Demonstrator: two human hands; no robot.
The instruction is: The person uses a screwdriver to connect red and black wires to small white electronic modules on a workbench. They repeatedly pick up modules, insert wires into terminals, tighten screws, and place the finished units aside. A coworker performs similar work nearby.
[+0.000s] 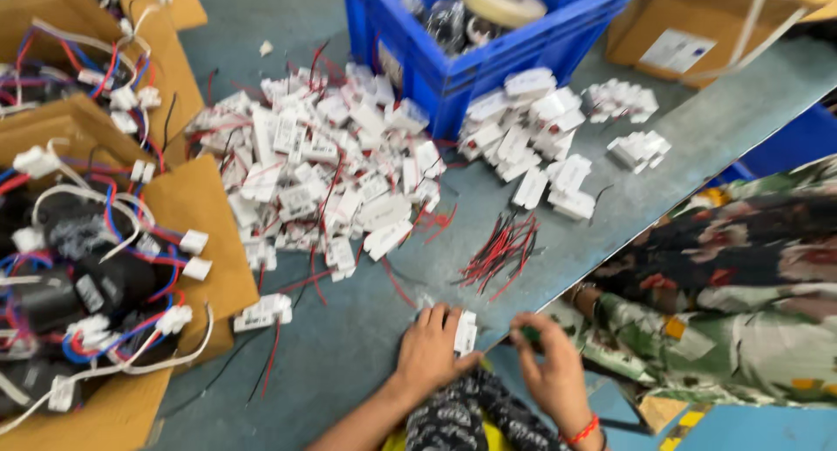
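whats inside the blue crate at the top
The blue crate holds a roll of pale tape on top of dark, shiny parts. Its walls hide whatever lies deeper.

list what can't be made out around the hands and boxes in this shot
- Head view: whatever the right hand pinches is too small and blurred; only a green speck shows.
- The small white plastic module under the left hand is partly covered by the fingers.
- Printing on the pile of white modules with red wires is smeared by motion blur.
- The blue plastic crate is cut off by the top edge.
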